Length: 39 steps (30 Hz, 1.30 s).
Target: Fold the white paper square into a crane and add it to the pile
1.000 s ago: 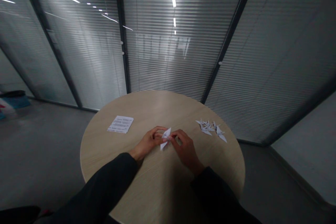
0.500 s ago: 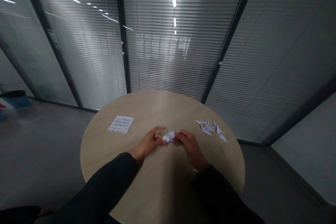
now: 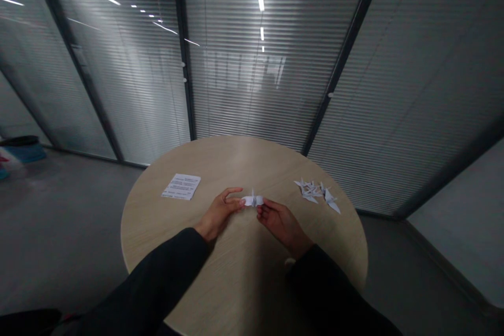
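A small white paper crane (image 3: 253,200) is held over the middle of the table, its wings out to both sides and a thin point sticking up between them. My left hand (image 3: 220,211) pinches the left wing between thumb and a finger, with the index finger stretched out above. At the other side, my right hand (image 3: 281,220) grips the right wing with thumb and fingertips, the other fingers curled below. Several finished-looking white paper cranes (image 3: 309,190) lie in a cluster to the right, with one crane (image 3: 331,200) at the cluster's right end.
The round wooden table (image 3: 240,160) carries a stack of printed white paper squares (image 3: 181,186) at its left. Behind it stands a glass partition with blinds (image 3: 252,100). A blue bin with a black rim (image 3: 25,149) is on the floor at far left.
The crane has turned from a slanted, folded-looking pose to level, its wings now spread and its thin point upright. Both hands have shifted their grip slightly; the pile and paper stack have stayed put.
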Tool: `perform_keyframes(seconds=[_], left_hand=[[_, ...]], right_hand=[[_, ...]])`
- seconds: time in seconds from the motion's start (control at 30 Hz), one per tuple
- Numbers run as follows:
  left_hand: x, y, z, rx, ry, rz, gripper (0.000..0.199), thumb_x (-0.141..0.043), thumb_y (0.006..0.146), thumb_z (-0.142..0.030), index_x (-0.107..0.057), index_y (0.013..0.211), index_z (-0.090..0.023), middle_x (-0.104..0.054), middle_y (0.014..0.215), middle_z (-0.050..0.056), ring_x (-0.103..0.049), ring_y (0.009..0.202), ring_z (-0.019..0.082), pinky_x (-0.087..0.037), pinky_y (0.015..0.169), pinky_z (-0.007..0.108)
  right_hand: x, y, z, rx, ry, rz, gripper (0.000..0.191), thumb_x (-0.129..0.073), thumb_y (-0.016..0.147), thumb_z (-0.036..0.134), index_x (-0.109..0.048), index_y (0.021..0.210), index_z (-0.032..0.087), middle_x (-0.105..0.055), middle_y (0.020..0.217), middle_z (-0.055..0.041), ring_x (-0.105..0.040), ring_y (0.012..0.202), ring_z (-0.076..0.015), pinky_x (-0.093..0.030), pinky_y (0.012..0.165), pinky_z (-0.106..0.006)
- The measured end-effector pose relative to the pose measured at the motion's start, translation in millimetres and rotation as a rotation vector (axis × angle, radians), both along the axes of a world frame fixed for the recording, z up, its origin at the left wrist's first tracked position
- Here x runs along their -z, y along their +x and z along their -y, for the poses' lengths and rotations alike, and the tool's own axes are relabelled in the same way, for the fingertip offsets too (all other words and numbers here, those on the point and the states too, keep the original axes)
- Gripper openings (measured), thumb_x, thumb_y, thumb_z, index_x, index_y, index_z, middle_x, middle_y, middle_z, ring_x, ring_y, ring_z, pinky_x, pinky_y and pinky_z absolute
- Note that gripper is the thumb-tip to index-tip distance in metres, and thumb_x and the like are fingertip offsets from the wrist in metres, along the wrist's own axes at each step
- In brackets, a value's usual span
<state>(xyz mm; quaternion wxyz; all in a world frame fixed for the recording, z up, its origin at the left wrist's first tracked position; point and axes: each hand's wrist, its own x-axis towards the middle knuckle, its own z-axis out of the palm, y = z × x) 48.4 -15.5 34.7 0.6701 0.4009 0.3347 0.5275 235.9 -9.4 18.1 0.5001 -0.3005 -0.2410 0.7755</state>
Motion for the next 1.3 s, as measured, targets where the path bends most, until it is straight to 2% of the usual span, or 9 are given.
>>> perform_keyframes(seconds=[0.1,0.2,0.43,0.73,0.87,1.0,1.13,1.3], left_hand=[[-5.3,-1.6,0.3,-0.057,-0.110,0.072,0.035,-0.069,0.077,-0.005,-0.056,0.108,-0.011,-0.070,0.079,0.006,-0.066,0.066,0.009,-0.051,0.063,0.016],[-10.9,-1.2,2.2,-0.060,-0.182,0.151,0.027,-0.059,0.085,-0.002,-0.054,0.110,-0.012,-0.070,0.082,0.007,-0.067,0.066,0.009,-0.055,0.065,0.016],[-11.2,3.3,6.0,-0.002,-0.191,0.251,0.024,-0.048,0.090,0.000,-0.051,0.110,-0.013,-0.069,0.079,0.006,-0.068,0.059,0.008,-0.057,0.062,0.016],[-17.3,2.2,8.8,0.018,-0.145,0.117,0.033,-0.060,0.084,-0.004,-0.053,0.115,-0.013,-0.069,0.082,0.006,-0.067,0.063,0.009,-0.052,0.055,0.014],[-17.2,2.9,8.9,-0.066,-0.083,0.030,0.037,-0.068,0.078,-0.010,-0.054,0.113,-0.013,-0.067,0.075,0.002,-0.062,0.061,0.007,-0.045,0.053,0.013],[-14.3,2.6,8.0,-0.134,-0.010,-0.062,0.045,-0.073,0.073,-0.020,-0.053,0.113,-0.014,-0.065,0.070,0.000,-0.059,0.064,0.009,-0.043,0.056,0.016],[-13.5,3.2,9.1,-0.087,0.052,-0.135,0.048,-0.075,0.070,-0.027,-0.054,0.112,-0.015,-0.065,0.070,0.000,-0.058,0.065,0.011,-0.042,0.056,0.019],[-15.5,4.2,10.1,-0.026,0.083,-0.185,0.045,-0.078,0.066,-0.025,-0.057,0.104,-0.014,-0.067,0.072,0.003,-0.059,0.066,0.012,-0.041,0.056,0.020]], right_hand=[[0.3,0.5,2.0,-0.011,0.050,0.034,0.013,-0.076,0.069,0.016,-0.067,0.077,0.014,-0.068,0.068,-0.0022,-0.063,0.064,-0.0119,-0.050,0.063,-0.023],[-1.2,-0.5,4.5,-0.030,0.107,0.045,0.015,-0.078,0.069,0.019,-0.067,0.077,0.014,-0.068,0.069,-0.0020,-0.063,0.066,-0.0116,-0.050,0.065,-0.023],[-3.7,-7.0,7.4,-0.054,0.150,-0.036,0.014,-0.077,0.069,0.018,-0.068,0.079,0.014,-0.067,0.076,-0.0011,-0.061,0.067,-0.0109,-0.050,0.070,-0.024],[3.2,-4.3,2.9,-0.027,0.142,0.055,0.018,-0.076,0.070,0.024,-0.067,0.082,0.015,-0.067,0.076,-0.0020,-0.061,0.068,-0.0125,-0.048,0.066,-0.026],[-4.2,-7.1,7.0,-0.004,0.193,0.128,0.024,-0.077,0.069,0.033,-0.067,0.082,0.015,-0.066,0.073,-0.0027,-0.060,0.066,-0.0141,-0.046,0.061,-0.027],[-11.0,-8.3,11.8,0.055,0.329,0.304,0.025,-0.075,0.070,0.039,-0.066,0.079,0.018,-0.063,0.071,-0.0015,-0.058,0.066,-0.0147,-0.042,0.059,-0.026],[-11.2,-7.8,13.1,0.053,0.390,0.463,0.024,-0.072,0.072,0.041,-0.062,0.078,0.020,-0.061,0.067,0.0005,-0.056,0.062,-0.0146,-0.040,0.057,-0.027],[-10.5,-6.6,12.2,0.020,0.375,0.428,0.023,-0.073,0.072,0.041,-0.062,0.075,0.020,-0.062,0.067,0.0004,-0.056,0.061,-0.0142,-0.040,0.056,-0.027]])
